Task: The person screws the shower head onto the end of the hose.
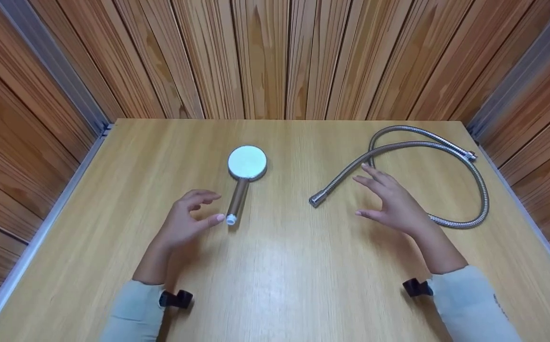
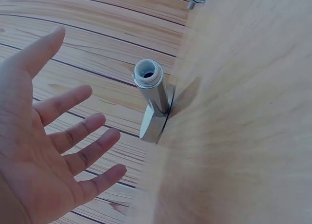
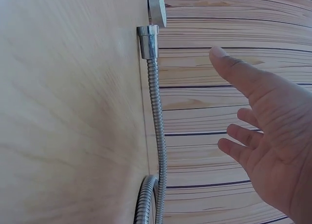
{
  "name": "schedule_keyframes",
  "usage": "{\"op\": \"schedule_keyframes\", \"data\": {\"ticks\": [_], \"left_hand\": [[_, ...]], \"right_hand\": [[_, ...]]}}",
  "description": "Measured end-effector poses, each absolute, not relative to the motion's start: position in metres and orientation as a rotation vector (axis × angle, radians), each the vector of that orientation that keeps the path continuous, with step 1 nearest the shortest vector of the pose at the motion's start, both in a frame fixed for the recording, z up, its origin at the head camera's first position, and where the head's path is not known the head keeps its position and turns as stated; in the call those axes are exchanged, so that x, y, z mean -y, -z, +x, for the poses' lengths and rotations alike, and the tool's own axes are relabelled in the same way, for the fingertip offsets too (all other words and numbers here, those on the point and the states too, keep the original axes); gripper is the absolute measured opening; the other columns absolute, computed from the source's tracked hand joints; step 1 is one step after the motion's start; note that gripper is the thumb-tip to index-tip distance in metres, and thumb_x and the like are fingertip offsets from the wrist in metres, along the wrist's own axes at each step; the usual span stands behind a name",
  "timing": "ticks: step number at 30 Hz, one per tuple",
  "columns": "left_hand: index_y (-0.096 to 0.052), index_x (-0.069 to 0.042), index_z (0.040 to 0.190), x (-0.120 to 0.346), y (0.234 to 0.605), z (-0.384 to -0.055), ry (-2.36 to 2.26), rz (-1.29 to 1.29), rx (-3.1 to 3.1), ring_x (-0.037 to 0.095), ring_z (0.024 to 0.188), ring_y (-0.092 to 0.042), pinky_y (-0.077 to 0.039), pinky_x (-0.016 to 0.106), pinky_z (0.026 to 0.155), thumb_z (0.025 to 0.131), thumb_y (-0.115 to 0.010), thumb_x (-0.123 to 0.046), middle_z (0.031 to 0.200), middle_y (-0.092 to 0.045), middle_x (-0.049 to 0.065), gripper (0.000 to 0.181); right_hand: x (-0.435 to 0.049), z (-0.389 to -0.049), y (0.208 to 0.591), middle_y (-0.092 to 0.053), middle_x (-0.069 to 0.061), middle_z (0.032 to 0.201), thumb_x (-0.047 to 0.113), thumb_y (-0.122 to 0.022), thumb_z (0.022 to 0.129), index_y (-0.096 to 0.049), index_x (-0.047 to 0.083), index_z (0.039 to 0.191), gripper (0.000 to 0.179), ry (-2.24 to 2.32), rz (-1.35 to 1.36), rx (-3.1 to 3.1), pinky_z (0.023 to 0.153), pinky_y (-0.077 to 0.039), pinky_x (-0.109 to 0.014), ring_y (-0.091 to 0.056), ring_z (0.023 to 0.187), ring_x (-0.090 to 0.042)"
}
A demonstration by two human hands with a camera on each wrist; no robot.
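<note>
Down at the near side of the table (image 1: 275, 304), we are seeing two pale sleeves (image 1: 130, 308), each wearing a small black camera (image 1: 180, 299). The right sleeve is showing a tiny dark mark (image 1: 499, 304) that is looking too small to read. Just past them, the left hand (image 1: 187, 221) is hovering with its thumb and fingers wide apart, near the handle (image 1: 239, 197) of the shower head (image 1: 247, 162) but not touching it. The right hand (image 1: 391, 202) is hovering wide too. From above, its fingertips are seeming to cover the hose (image 1: 484, 192), but the right wrist view is showing us a gap between them.

A bit farther on, the shower head is lying on the table, left of the middle, with its round white side facing up. Its long handle is pointing toward the near edge and a little left. The left wrist view is letting us look into the handle's end (image 2: 148, 79), a hollow white tip with screw rings; from above, we are seeing just a white dot. On the right, the shiny hose is curling in a big loop. Its wide end (image 1: 317, 198) is pointing to the near left, and its other end (image 1: 470, 156) is pointing right. Behind everything, walls of wood boards (image 1: 265, 57) are standing.
</note>
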State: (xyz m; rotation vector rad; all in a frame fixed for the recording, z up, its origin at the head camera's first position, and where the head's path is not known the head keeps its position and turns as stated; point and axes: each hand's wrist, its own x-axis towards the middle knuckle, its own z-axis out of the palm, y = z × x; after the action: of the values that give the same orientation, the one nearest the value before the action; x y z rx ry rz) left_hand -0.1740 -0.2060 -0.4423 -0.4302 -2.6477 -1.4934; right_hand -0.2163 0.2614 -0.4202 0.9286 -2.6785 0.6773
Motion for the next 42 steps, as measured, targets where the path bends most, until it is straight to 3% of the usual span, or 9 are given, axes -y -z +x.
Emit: {"op": "schedule_keyframes", "data": {"ticks": [15,19,24,38,42], "left_hand": [[-0.067,-0.006,0.122,0.207,0.445,-0.194,1.767,-0.318,2.582,0.026,0.12,-0.051,-0.045,0.053,0.102,0.088,-0.074,-0.032,0.128,-0.057,0.009,0.043],[-0.067,0.0,0.12,0.206,0.446,-0.199,1.818,-0.297,2.589,0.026,0.121,-0.05,-0.046,0.048,0.101,0.089,-0.073,-0.028,0.129,-0.057,0.011,0.042],[-0.065,-0.002,0.124,0.205,0.444,-0.206,1.949,-0.191,2.61,0.026,0.115,-0.052,-0.047,0.039,0.097,0.091,-0.071,-0.03,0.128,-0.057,0.013,0.044],[-0.06,0.002,0.127,0.205,0.449,-0.22,2.225,0.06,2.567,0.035,0.113,-0.057,-0.052,0.042,0.096,0.085,-0.075,-0.039,0.121,-0.06,0.013,0.061],[-0.062,0.001,0.126,0.203,0.45,-0.224,2.264,0.153,2.545,0.033,0.112,-0.059,-0.054,0.042,0.094,0.087,-0.075,-0.034,0.122,-0.059,0.013,0.054]], "right_hand": [[-0.248,-0.228,0.419,-0.039,-0.015,0.151,0.024,-0.088,0.073,-0.053,0.008,0.139,0.076,-0.719,0.977,2.686,0.105,-0.037,-0.061,-0.039,0.133,-0.041],[-0.248,-0.23,0.42,-0.043,-0.015,0.148,0.019,-0.086,0.075,-0.056,0.008,0.136,0.07,-0.774,0.975,2.693,0.105,-0.037,-0.06,-0.041,0.132,-0.039],[-0.248,-0.234,0.422,-0.049,-0.017,0.142,0.012,-0.085,0.076,-0.061,0.007,0.131,0.06,-0.84,0.971,2.697,0.104,-0.038,-0.059,-0.044,0.13,-0.039],[-0.247,-0.245,0.432,-0.05,-0.021,0.139,0.001,-0.081,0.077,-0.064,0.003,0.126,0.052,-0.995,0.963,2.718,0.104,-0.04,-0.058,-0.045,0.129,-0.039],[-0.245,-0.247,0.434,-0.05,-0.02,0.139,-0.003,-0.078,0.079,-0.064,0.002,0.125,0.049,-1.043,0.954,2.722,0.105,-0.04,-0.056,-0.045,0.13,-0.038]]}}
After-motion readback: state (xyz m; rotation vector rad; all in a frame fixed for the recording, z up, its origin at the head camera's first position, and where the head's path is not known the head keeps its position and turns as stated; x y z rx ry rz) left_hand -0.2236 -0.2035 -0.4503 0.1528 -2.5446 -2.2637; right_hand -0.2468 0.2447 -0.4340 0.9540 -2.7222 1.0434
